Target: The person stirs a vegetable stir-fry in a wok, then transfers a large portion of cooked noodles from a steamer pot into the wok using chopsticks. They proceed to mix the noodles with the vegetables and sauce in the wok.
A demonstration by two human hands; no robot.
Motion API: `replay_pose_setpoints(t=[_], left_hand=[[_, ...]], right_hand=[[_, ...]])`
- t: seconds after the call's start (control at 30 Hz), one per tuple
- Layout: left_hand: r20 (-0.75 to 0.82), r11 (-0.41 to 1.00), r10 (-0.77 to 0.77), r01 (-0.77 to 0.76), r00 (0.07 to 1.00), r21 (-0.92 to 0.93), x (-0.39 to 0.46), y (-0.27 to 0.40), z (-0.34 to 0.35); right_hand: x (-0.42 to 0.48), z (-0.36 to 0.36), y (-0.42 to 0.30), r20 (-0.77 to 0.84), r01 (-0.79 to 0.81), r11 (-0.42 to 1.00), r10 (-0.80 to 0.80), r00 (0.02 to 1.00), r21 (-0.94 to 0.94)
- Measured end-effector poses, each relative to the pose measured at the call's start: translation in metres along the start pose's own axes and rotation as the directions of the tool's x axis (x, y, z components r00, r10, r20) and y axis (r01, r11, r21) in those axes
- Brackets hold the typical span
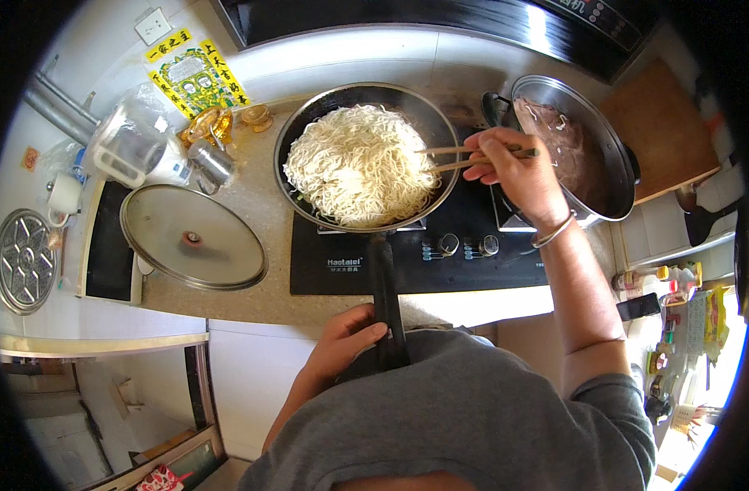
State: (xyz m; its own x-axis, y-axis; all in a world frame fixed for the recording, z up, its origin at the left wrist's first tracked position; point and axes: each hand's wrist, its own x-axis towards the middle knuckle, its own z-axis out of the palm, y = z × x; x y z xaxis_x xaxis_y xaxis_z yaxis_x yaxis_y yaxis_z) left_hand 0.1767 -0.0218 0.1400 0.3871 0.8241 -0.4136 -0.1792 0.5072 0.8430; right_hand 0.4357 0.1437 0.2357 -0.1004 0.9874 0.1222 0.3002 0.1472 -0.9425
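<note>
A deep frying pan [281, 178] on the hob holds a large mound of pale noodles [362, 162], with a little green showing at its lower left rim. Its long black handle [387, 294] runs toward my body. My left hand [353, 337] is at the handle's left side near its end, thumb against it; some fingers are hidden. Between the fingers of my right hand [512, 169] is a pair of wooden chopsticks [451, 156]. Their tips reach over the pan's right rim and touch the right side of the noodles.
Right of the pan stands a large steel pot [623, 184] of brownish liquid, with a wooden board [663, 132] behind. A glass lid [193, 236] lies left on the counter, near a metal canister [212, 162] and plastic jug [120, 153]. Knobs [448, 244] line the hob [331, 279]; a range hood [423, 18] overhangs.
</note>
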Motion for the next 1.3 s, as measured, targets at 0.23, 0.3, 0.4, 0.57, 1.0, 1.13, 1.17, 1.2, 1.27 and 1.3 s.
replay_pose_setpoints(t=[0.23, 0.3, 0.4, 0.57, 1.0, 1.13, 1.17, 1.2, 1.27, 1.3], left_hand=[[0.016, 0.999, 0.033, -0.033, 0.999, -0.032, 0.001, 0.003, 0.004], [0.021, 0.998, 0.057, -0.056, 0.998, -0.013, 0.002, -0.003, 0.002], [0.033, 0.997, 0.070, -0.069, 0.997, -0.037, 0.002, -0.001, 0.003], [0.017, 0.998, 0.068, -0.068, 0.998, 0.011, 0.001, -0.005, 0.001], [0.009, 0.998, 0.055, -0.055, 0.998, 0.020, -0.002, 0.001, 0.003], [0.033, 0.999, 0.039, -0.038, 0.999, -0.024, -0.001, 0.004, 0.005], [0.044, 0.999, 0.027, -0.026, 0.999, -0.039, 0.000, 0.004, 0.005], [0.053, 0.998, 0.023, -0.020, 0.998, -0.054, 0.001, 0.005, 0.005], [0.049, 0.998, 0.029, -0.026, 0.998, -0.061, 0.002, 0.002, 0.004], [0.047, 0.997, 0.031, -0.028, 0.998, -0.067, 0.002, 0.000, 0.004]], right_hand=[[0.021, 0.046, 0.030, -0.023, -0.227, 0.883, 0.258, 0.966, 0.410], [0.023, 0.043, 0.024, -0.091, -0.184, 0.817, 0.276, 0.957, 0.546], [0.024, 0.033, 0.018, -0.144, -0.087, 0.775, 0.225, 0.964, 0.626], [0.026, 0.019, 0.009, -0.182, -0.014, 0.919, 0.094, 0.979, 0.395], [-0.012, 0.033, -0.013, 0.351, 0.483, 0.875, -0.441, 0.826, -0.038], [0.006, 0.040, -0.009, 0.402, 0.657, 0.713, -0.542, 0.738, -0.245], [0.015, 0.037, -0.008, 0.432, 0.727, 0.623, -0.593, 0.679, -0.287], [0.021, 0.036, -0.007, 0.425, 0.791, 0.528, -0.667, 0.612, -0.310], [0.027, 0.026, -0.012, 0.417, 0.743, 0.578, -0.616, 0.668, -0.337], [0.026, 0.021, -0.018, 0.398, 0.703, 0.624, -0.582, 0.709, -0.340]])
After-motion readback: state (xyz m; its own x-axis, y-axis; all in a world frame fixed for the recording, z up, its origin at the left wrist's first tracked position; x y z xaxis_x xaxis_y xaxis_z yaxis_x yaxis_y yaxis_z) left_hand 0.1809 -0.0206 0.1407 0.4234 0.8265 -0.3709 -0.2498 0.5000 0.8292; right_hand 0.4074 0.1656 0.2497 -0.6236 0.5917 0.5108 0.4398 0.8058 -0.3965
